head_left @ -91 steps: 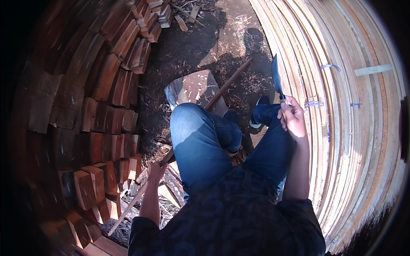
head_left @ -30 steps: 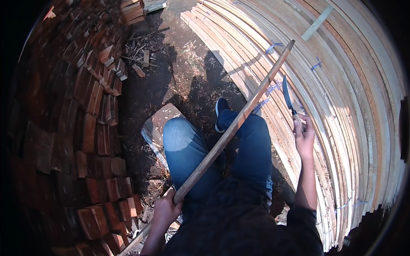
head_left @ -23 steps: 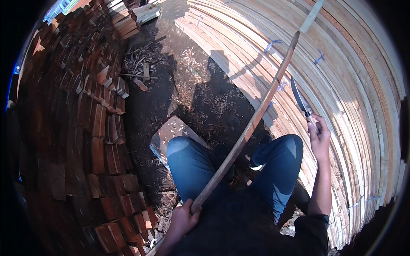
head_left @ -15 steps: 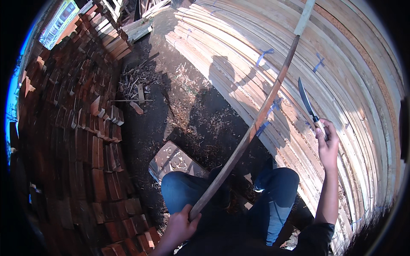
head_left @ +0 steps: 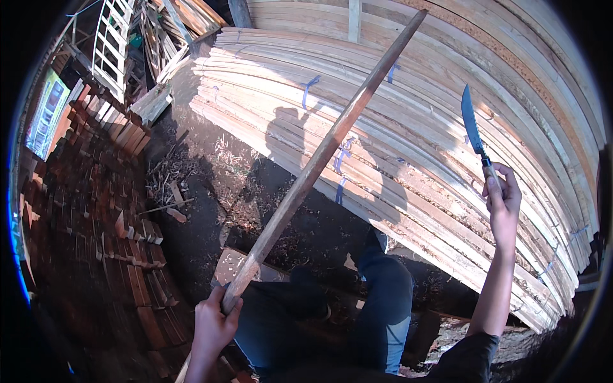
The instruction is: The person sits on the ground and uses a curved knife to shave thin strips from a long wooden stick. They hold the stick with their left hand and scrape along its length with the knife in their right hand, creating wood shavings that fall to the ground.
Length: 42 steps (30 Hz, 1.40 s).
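Observation:
My left hand [head_left: 214, 324] is closed round a long wooden pole [head_left: 317, 156] near its lower end. The pole slants up and away to the right, its far tip over the stacked boards. Below the hand, a pale length of wood continues to the lower edge. In my right hand [head_left: 504, 199], raised at the right, is a knife [head_left: 470, 121] with a curved dark blade and a light wooden handle. Its blade points up, apart from the pole. My fingers cover most of the handle.
Long sawn boards [head_left: 440, 163] tied with blue strips [head_left: 310, 91] lie ahead and to the right. Reddish-brown blocks [head_left: 83, 236] are piled at left. Shavings [head_left: 223, 156] litter the soil. A worn board or block [head_left: 233, 265] lies by my left knee. A pale ladder-like frame [head_left: 113, 51] stands far left.
The pole has shifted left in view with my left hand, and more of its lower end shows. The right hand has moved slightly right, still holding the knife. The view has turned somewhat.

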Motion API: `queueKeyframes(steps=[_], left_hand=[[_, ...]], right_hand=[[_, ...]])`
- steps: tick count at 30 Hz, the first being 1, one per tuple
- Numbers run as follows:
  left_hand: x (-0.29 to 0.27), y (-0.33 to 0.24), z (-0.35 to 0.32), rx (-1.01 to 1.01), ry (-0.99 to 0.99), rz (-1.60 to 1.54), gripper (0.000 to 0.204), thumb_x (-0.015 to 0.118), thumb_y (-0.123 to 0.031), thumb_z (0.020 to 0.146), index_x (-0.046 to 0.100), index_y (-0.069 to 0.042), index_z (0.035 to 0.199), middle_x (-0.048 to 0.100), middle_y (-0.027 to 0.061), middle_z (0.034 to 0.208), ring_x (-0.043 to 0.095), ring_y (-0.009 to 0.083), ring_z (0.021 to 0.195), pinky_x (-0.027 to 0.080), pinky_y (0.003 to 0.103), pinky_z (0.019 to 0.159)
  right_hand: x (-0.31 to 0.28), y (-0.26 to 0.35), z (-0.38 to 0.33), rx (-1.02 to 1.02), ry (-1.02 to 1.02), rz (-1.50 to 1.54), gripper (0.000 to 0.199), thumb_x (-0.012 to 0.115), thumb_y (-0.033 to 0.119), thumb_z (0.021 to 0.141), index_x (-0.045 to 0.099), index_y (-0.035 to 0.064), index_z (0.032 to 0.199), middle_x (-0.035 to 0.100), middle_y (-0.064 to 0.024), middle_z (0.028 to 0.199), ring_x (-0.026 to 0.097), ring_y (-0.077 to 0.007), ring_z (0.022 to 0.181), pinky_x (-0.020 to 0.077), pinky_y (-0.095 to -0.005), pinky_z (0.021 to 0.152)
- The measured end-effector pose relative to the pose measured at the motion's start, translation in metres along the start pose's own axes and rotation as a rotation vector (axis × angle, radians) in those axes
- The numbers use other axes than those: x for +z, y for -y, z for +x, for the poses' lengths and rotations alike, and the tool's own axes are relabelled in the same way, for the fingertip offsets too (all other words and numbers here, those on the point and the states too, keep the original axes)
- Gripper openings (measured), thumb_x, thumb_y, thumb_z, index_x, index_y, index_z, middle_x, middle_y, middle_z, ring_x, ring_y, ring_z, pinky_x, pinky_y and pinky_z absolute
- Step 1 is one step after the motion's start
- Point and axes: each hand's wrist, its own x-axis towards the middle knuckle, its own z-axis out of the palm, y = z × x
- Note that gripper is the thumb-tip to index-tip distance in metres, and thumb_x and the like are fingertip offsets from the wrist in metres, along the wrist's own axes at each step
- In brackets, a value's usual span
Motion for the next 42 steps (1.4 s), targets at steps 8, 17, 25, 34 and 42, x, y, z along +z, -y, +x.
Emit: queueKeyframes(steps=[8, 17, 25, 34, 42], left_hand=[[-0.021, 0.058, -0.024, 0.228, -0.152, 0.077, 0.02, 0.066, -0.011, 0.066, 0.053, -0.001, 0.077, 0.054, 0.0217, 0.061, 0.058, 0.0407, 0.058, 0.046, 0.04, 0.053], [-0.012, 0.121, -0.046, 0.483, -0.127, 0.251, 0.013, 0.061, -0.004, 0.056, 0.051, -0.002, 0.064, 0.049, 0.0174, 0.056, 0.055, 0.0369, 0.053, 0.041, 0.039, 0.049], [-0.016, 0.163, -0.03, 0.516, -0.015, 0.385, 0.02, 0.063, -0.007, 0.056, 0.044, -0.003, 0.062, 0.047, 0.0179, 0.057, 0.051, 0.041, 0.056, 0.04, 0.042, 0.051], [-0.042, 0.224, 0.005, 0.634, -0.02, 0.521, 0.014, 0.058, -0.005, 0.059, 0.049, -0.001, 0.07, 0.05, 0.0193, 0.063, 0.054, 0.0418, 0.064, 0.043, 0.047, 0.06], [-0.057, 0.216, 0.033, 0.645, 0.072, 0.544, 0.018, 0.054, -0.002, 0.06, 0.05, 0.002, 0.078, 0.052, 0.0207, 0.072, 0.053, 0.0422, 0.071, 0.042, 0.05, 0.065]], right_hand=[[-0.062, 0.055, -0.086, -0.149, -0.157, -0.02, 0.036, 0.057, 0.022, 0.097, 0.051, -0.0007, 0.124, 0.055, -0.0002, 0.074, 0.039, -0.0018, 0.058, 0.0269, -0.018, 0.051], [-0.062, 0.027, -0.243, 0.25, -0.029, -0.075, 0.028, 0.057, 0.014, 0.096, 0.056, -0.0025, 0.117, 0.059, -0.0012, 0.083, 0.048, -0.0058, 0.068, 0.0388, -0.0208, 0.06], [-0.049, -0.003, -0.31, 0.355, 0.002, -0.198, 0.025, 0.057, 0.014, 0.096, 0.057, -0.0022, 0.116, 0.06, -0.0045, 0.082, 0.05, -0.0082, 0.072, 0.0425, -0.0241, 0.065], [-0.039, 0.011, -0.296, 0.273, -0.057, -0.461, 0.031, 0.057, 0.012, 0.095, 0.052, 0.0019, 0.124, 0.069, -0.0204, 0.096, 0.071, -0.0309, 0.087, 0.0541, -0.0355, 0.071], [-0.016, 0.004, -0.331, 0.377, 0.05, -0.432, 0.03, 0.057, 0.008, 0.093, 0.053, 0.0023, 0.122, 0.068, -0.0245, 0.092, 0.069, -0.038, 0.089, 0.0553, -0.0404, 0.071]])
